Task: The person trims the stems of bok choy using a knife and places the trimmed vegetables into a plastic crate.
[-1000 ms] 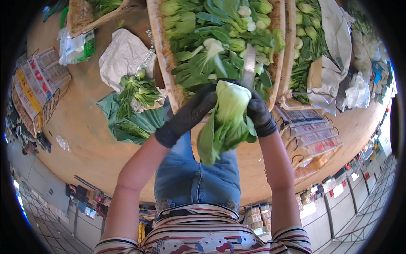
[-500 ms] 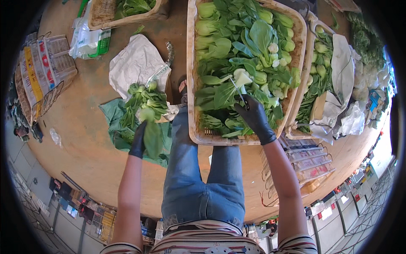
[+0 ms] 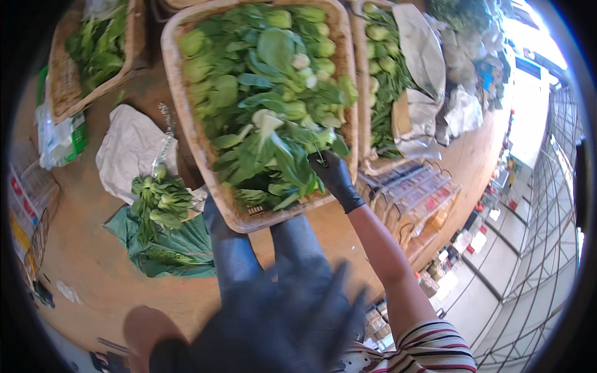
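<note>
My left hand, in a black glove, is raised close in front of my lap. It is blurred, but its fingers look spread, with nothing seen in them. At the lower right edge of a large crate of bok choy, my black-gloved right hand is closed round a thin-bladed metal tool; its exact kind is unclear. Loose bok choy leaves lie beside that hand, over the rest. To the left, a small pile of bok choy rests on white sheeting and green cloth.
Another crate with greens stands at the far left. On the right are a second bok choy crate, crumpled silvery wrapping and a clear plastic basket. A white and green bag lies at the left.
My left hand has come up from the pile toward me; the bok choy it held is gone from it. My right hand has shifted to the crate's right edge. The view has turned right.
</note>
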Tool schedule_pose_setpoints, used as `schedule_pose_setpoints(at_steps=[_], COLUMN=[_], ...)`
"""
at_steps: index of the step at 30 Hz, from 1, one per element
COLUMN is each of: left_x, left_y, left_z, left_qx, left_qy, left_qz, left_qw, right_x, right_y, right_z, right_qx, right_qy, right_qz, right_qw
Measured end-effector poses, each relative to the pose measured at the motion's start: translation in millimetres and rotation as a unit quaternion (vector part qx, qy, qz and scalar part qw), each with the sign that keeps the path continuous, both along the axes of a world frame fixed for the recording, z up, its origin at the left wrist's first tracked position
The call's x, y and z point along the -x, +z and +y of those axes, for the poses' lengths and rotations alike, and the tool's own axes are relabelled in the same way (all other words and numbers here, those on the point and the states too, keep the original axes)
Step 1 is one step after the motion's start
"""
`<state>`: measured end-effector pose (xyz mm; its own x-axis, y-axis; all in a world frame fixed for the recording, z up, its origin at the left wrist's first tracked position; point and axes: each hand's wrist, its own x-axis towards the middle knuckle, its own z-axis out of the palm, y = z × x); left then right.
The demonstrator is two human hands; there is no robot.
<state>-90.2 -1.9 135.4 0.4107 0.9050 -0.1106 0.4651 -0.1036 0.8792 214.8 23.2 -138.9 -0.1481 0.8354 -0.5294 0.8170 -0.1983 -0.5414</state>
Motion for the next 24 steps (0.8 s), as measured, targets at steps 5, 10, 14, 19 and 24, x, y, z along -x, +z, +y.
schedule_pose_setpoints(at_steps=[5, 10, 14, 19, 24], left_x=[-72.0, -167.1, -255.3, -265.9, -127.6], left_y=[37.7, 19.2, -44.9, -283.3, -327.3], left_z=[44.5, 55.5, 70.3, 89.9, -24.6], left_qx=[-0.207, -0.188, -0.115, -0.061, -0.031], left_qy=[-0.199, -0.224, -0.304, -0.099, -0.228], left_qz=[0.200, 0.236, 0.199, 0.220, 0.345], left_qw=[0.937, 0.927, 0.925, 0.968, 0.910], right_x=[-81.0, -118.6, -127.7, -127.5, -12.9], right_y=[18.9, -11.1, -52.9, -107.7, -63.3], right_z=[-23.0, -28.1, 2.1, 5.4, -51.2], right_qx=[0.034, -0.032, -0.150, 0.034, -0.077], right_qy=[-0.114, -0.203, -0.184, -0.256, -0.232], right_qz=[-0.007, 0.009, 0.054, 0.166, 0.198], right_qw=[0.993, 0.979, 0.970, 0.952, 0.949])
